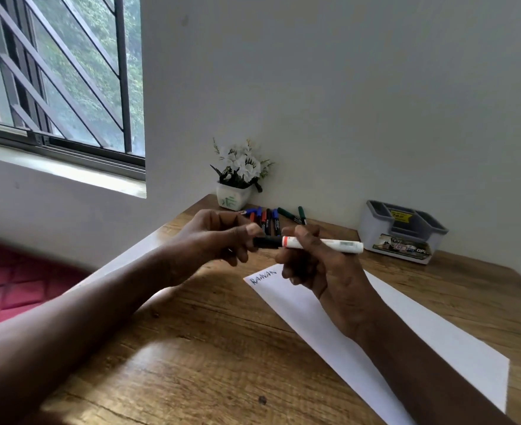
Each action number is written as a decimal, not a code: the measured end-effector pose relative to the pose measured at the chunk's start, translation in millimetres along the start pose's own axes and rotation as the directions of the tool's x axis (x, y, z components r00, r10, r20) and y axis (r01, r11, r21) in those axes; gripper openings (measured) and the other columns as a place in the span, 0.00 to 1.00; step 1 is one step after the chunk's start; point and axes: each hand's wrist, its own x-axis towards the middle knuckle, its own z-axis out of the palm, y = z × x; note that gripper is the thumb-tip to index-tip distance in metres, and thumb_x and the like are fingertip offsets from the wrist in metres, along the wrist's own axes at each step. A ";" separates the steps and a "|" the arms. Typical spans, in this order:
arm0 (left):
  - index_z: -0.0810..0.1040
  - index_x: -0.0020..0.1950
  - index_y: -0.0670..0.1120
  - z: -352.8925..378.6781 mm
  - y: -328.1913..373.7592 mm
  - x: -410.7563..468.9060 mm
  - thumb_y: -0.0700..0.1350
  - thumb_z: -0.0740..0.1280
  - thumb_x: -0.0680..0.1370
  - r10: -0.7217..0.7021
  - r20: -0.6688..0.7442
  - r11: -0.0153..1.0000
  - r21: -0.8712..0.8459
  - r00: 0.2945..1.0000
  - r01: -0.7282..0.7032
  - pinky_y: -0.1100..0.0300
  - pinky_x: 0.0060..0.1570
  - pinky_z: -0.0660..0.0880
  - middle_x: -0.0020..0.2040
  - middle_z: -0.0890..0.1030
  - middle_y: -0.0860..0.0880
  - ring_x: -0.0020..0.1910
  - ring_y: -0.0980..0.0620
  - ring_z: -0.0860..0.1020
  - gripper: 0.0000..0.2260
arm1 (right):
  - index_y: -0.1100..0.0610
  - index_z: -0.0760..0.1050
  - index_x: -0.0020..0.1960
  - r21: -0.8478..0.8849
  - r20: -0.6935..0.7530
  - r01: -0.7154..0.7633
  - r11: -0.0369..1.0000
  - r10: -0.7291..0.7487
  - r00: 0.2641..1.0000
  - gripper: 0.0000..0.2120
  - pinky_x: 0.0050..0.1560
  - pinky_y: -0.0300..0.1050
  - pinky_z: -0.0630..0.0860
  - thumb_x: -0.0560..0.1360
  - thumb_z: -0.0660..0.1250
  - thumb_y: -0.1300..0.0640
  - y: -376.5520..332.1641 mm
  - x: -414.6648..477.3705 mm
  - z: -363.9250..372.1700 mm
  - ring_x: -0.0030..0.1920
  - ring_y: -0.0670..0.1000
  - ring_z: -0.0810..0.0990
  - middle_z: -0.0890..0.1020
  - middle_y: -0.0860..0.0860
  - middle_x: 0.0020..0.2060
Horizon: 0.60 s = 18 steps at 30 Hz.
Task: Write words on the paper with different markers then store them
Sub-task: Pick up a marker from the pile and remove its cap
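A white marker point(330, 244) with an orange band is held level above the table. My right hand point(311, 262) grips its barrel. My left hand point(219, 237) pinches the black cap point(267, 242) at the marker's left end; the cap meets the barrel. Below the hands lies a white sheet of paper point(422, 338) with one word written in black near its far left corner. Several loose markers point(271, 217) in blue, red, black and green lie at the back of the table.
A grey plastic organiser box point(402, 233) with several compartments stands at the back right against the wall. A small white pot of white flowers point(237, 179) sits in the back corner. The wooden table point(207, 348) ends at the left, beside a red cushion point(13, 283).
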 end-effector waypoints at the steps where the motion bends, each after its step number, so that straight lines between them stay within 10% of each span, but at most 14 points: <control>1: 0.83 0.52 0.46 -1.1 -0.4 1.0 0.58 0.71 0.76 0.035 -0.063 0.981 0.191 0.997 -0.022 0.60 0.42 0.77 0.47 0.85 0.48 0.42 0.53 0.82 0.16 | 0.60 0.82 0.56 -0.011 -0.024 0.022 1.000 -0.022 0.999 0.17 0.38 0.47 0.75 0.74 0.68 0.50 -1.2 0.9 -1.2 0.38 0.56 0.81 0.86 0.61 0.41; 4: 0.80 0.62 0.58 -6.9 -4.2 1.7 0.75 0.63 0.71 0.016 -0.156 0.745 0.661 0.988 0.092 0.59 0.48 0.75 0.56 0.83 0.59 0.53 0.61 0.80 0.29 | 0.58 0.82 0.59 -0.058 -0.061 0.069 0.996 -0.073 0.995 0.19 0.40 0.48 0.74 0.75 0.67 0.46 -2.8 5.1 -5.2 0.41 0.56 0.82 0.87 0.60 0.45; 9: 0.64 0.77 0.60 -1.6 -12.0 7.5 0.80 0.56 0.69 -0.156 -0.156 0.446 0.870 0.975 0.210 0.47 0.73 0.63 0.78 0.66 0.54 0.74 0.50 0.67 0.41 | 0.56 0.81 0.64 0.018 -0.046 -0.011 1.000 0.012 0.999 0.28 0.41 0.46 0.75 0.75 0.61 0.38 -1.3 8.3 -11.4 0.49 0.54 0.81 0.84 0.60 0.55; 18: 0.57 0.79 0.62 -2.9 -12.9 13.2 0.82 0.53 0.67 -0.296 -0.099 0.371 0.905 0.950 0.210 0.43 0.77 0.51 0.82 0.59 0.52 0.79 0.49 0.60 0.45 | 0.51 0.82 0.54 -0.424 -0.377 0.086 0.901 -0.262 0.888 0.09 0.52 0.45 0.81 0.79 0.69 0.63 -11.7 11.2 -31.9 0.48 0.42 0.86 0.88 0.46 0.44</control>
